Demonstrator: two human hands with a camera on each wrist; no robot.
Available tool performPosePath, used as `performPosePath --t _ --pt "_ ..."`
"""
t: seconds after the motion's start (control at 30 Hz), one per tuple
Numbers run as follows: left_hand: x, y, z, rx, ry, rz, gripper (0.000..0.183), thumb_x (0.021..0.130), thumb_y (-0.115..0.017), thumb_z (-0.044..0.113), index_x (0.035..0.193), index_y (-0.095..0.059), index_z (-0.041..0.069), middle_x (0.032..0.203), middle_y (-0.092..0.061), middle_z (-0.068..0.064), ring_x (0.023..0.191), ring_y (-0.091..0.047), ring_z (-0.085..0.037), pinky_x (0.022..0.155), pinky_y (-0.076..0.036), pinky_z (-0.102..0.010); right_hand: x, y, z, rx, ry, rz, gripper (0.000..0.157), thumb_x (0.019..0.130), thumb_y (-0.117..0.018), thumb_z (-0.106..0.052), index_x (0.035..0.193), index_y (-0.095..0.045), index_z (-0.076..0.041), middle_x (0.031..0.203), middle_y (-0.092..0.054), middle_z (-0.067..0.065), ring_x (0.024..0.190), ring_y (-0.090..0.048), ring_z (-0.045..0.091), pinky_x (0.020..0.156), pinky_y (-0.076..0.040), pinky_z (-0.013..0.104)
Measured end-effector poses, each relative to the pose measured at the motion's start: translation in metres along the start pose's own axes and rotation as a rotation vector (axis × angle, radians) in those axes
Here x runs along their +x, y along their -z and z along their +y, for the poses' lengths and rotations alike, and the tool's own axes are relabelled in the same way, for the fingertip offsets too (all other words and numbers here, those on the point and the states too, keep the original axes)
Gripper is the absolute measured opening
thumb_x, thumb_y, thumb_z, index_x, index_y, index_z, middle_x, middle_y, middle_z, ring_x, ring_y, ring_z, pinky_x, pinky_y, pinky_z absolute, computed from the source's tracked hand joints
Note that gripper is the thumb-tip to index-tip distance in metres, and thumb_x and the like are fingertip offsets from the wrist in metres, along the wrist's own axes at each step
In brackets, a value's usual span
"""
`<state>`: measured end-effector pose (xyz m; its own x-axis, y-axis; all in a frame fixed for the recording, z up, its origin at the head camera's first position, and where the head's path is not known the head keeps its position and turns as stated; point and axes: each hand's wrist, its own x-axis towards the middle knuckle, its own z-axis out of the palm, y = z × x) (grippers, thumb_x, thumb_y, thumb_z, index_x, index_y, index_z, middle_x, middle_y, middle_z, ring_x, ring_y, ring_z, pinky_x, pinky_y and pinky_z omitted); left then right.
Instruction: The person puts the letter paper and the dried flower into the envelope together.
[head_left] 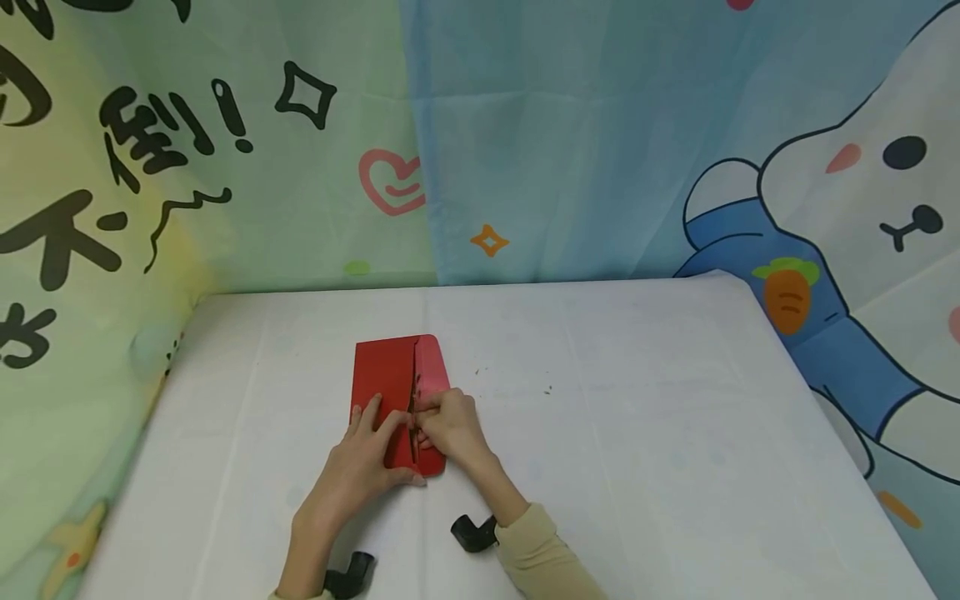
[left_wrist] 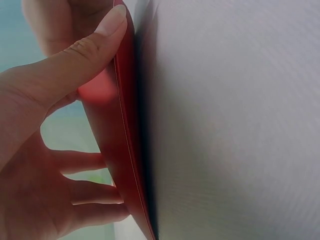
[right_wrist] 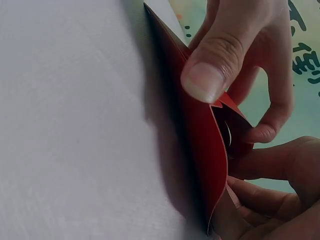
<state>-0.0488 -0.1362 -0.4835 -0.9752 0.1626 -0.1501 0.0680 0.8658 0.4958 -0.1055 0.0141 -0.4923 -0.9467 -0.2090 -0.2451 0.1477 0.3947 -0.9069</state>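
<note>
A red envelope (head_left: 382, 367) lies on the white table with its lighter flap (head_left: 431, 362) folded open to the right. My left hand (head_left: 358, 462) grips its near part, thumb at the near edge and the other fingers over the red face. In the left wrist view that thumb (left_wrist: 95, 45) presses the envelope's rim. My right hand (head_left: 453, 425) pinches at the opening with curled fingers. The right wrist view shows the mouth of the envelope (right_wrist: 205, 150) bulging apart between both hands. What lies inside is hidden.
The white table (head_left: 637, 417) spreads to both sides, with a few tiny dark specks (head_left: 547, 390) on it. A printed cloth (head_left: 570, 167) hangs behind and at the left. Black camera mounts (head_left: 474, 533) sit at both wrists.
</note>
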Motion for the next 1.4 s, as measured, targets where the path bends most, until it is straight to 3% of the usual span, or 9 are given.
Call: performPosePath --t 0.7,1.4 --pt "-0.001 -0.0001 0.0012 0.013 -0.008 0.001 0.07 0.065 -0.087 0.047 0.124 -0.053 0.028 0.153 -0.033 -0.022 0.139 -0.025 -0.059 0.081 -0.048 -0.071 0.0011 -0.0038 0.0042 -0.027 -0.016 -0.028 0.017 0.084 -0.064 0.003 0.099 -0.072 0.006 0.075 -0.071 0.012 0.048 -0.065 0.014 0.047 -0.054 0.023" --pt "-0.0013 -0.0007 0.0015 0.006 0.005 -0.004 0.073 0.064 -0.086 0.05 0.126 -0.053 0.029 0.154 -0.031 -0.021 0.14 -0.023 -0.058 0.08 -0.048 -0.071 0.001 0.0031 0.0063 -0.09 0.074 -0.075 0.018 0.087 -0.064 -0.002 0.101 -0.074 0.001 0.074 -0.071 0.009 0.046 -0.06 0.011 0.046 -0.05 0.019"
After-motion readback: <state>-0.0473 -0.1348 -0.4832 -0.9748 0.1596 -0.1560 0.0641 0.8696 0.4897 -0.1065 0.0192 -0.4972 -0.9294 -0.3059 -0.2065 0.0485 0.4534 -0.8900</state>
